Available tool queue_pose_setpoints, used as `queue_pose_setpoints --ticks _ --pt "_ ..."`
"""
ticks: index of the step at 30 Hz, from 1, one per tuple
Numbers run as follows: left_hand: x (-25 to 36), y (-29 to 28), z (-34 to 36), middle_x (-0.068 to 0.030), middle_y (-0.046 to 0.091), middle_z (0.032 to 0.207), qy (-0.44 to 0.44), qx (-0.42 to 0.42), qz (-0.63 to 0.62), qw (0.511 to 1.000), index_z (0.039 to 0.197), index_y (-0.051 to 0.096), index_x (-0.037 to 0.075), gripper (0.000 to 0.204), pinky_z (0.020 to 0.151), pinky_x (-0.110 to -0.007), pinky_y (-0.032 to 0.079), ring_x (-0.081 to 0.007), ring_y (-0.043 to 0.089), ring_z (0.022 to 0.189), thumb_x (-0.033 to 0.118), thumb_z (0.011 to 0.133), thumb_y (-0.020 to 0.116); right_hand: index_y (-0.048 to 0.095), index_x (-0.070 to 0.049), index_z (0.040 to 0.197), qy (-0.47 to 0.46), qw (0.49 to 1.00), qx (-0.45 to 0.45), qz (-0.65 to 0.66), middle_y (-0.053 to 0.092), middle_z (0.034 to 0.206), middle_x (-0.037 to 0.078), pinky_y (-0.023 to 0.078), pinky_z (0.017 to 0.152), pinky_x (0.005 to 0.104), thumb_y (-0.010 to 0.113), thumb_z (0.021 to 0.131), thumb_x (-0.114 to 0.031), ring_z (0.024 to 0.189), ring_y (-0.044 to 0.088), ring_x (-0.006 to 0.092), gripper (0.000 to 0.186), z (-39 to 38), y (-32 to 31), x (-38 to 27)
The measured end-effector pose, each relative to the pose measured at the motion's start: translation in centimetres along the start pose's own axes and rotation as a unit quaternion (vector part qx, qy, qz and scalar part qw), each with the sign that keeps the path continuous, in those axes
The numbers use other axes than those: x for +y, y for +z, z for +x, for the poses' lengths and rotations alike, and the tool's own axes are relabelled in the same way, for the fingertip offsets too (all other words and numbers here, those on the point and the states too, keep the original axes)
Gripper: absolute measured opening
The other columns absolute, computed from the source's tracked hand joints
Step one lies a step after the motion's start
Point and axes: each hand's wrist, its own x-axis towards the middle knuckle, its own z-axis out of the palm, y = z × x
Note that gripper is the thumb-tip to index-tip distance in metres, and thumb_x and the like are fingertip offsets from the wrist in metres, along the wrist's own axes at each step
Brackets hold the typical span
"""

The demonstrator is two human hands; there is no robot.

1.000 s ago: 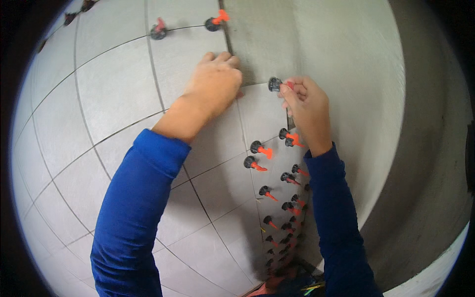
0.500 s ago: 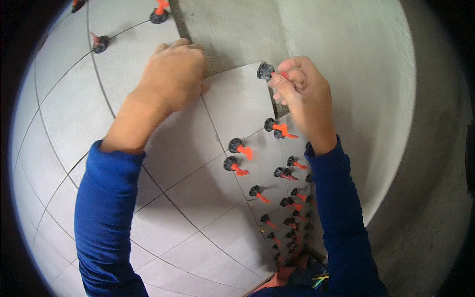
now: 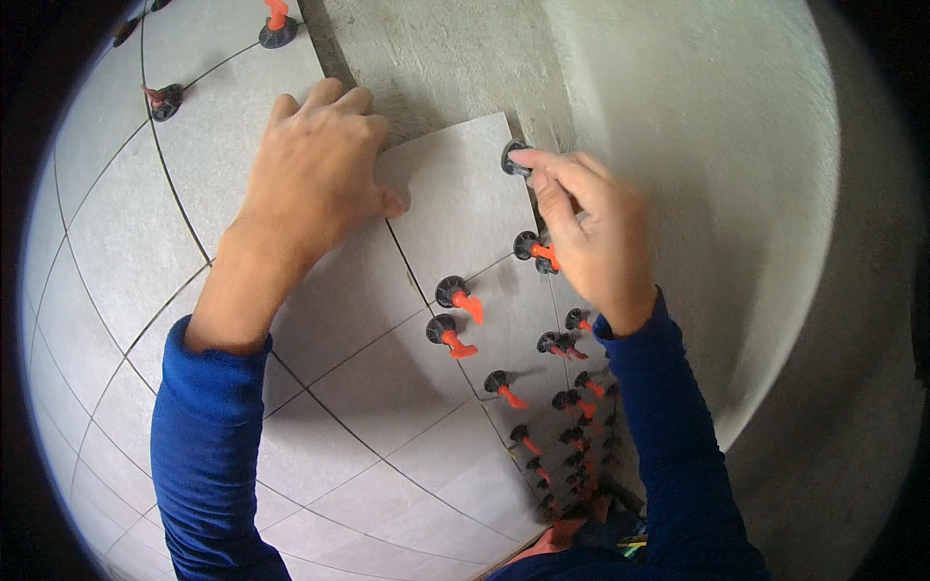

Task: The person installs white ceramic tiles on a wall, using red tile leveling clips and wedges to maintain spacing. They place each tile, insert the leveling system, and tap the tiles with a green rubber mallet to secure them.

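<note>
My right hand (image 3: 596, 218) pinches a tile leveling clip with a round black base (image 3: 512, 158), at the right edge of a light grey wall tile (image 3: 460, 184) near its upper corner. The fingers cover its handle. My left hand (image 3: 315, 179) rests near the tile's upper left corner, over the joint with the neighbouring tile. Its fingers are bent toward the top edge and the thumb is held apart; it holds nothing that I can see. Just below my right hand, another leveling clip with an orange handle (image 3: 528, 246) sits at a tile joint.
Two orange-handled clips (image 3: 452, 291) stand at a lower joint, and several more run down the corner strip (image 3: 572, 436). Other clips (image 3: 278, 31) sit at the upper left. Bare grey mortar wall (image 3: 436, 58) lies above, and a plastered side wall (image 3: 717, 213) rises at right.
The clip in my right hand has come down slightly, its base now turned flatter toward the tile edge. My left hand's thumb has spread away from its fingers. The view has shifted a little.
</note>
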Motion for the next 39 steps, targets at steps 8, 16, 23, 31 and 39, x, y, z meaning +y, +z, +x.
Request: queue_pose_setpoints --ticks 8,16,23,31,39 --pt "-0.4 0.6 -0.1 -0.0040 0.068 0.098 0.013 0.022 -0.004 1.000 0.087 0.076 0.008 0.040 0.097 -0.041 0.046 -0.0256 0.061 0.109 0.030 0.061 0.096 0.051 -0.012 0.159 -0.129 0.979 -0.040 -0.154 0.063 0.135 0.009 0.048 0.094 0.0400 0.097 0.069 -0.036 0.116 0.059 0.0248 0.103 -1.3 2.7 -0.4" --pt "0.1 0.6 -0.1 -0.0040 0.068 0.101 0.003 0.010 0.039 0.999 0.091 0.076 0.008 0.042 0.103 -0.042 0.045 -0.0248 0.061 0.115 0.036 0.065 0.096 0.041 -0.012 0.166 -0.147 0.968 -0.045 -0.197 0.058 0.141 0.007 0.040 0.093 0.0422 0.098 0.062 -0.040 0.113 0.055 0.0238 0.121 -1.6 3.8 -1.0" --pt "0.0 0.3 0.0 -0.0046 0.068 0.104 0.015 -0.003 0.033 0.999 0.095 0.076 0.008 0.043 0.102 -0.042 0.045 -0.0242 0.061 0.114 0.035 0.067 0.095 0.042 -0.014 0.165 -0.139 0.975 -0.052 -0.168 0.059 0.140 0.005 0.040 0.092 0.0425 0.095 0.064 -0.037 0.113 0.056 0.0235 0.116 -1.6 4.2 -0.6" --pt "-0.1 0.5 0.0 -0.0050 0.068 0.103 0.018 0.001 0.028 0.999 0.095 0.076 0.007 0.041 0.101 -0.043 0.044 -0.0254 0.061 0.114 0.033 0.068 0.094 0.043 -0.017 0.165 -0.132 0.975 -0.060 -0.171 0.059 0.143 0.005 0.041 0.094 0.0426 0.094 0.065 -0.038 0.114 0.056 0.0233 0.114 -1.3 4.4 -0.6" --pt "-1.6 -0.4 0.3 -0.0067 0.070 0.104 0.064 -0.020 -0.010 0.998 0.101 0.078 0.005 0.021 0.099 -0.043 0.048 -0.0248 0.064 0.112 0.023 0.090 0.081 0.055 -0.015 0.157 -0.112 0.983 0.012 -0.144 0.067 0.136 0.007 0.045 0.096 0.0405 0.094 0.073 -0.032 0.110 0.061 0.0237 0.095 -1.6 2.7 -0.1"
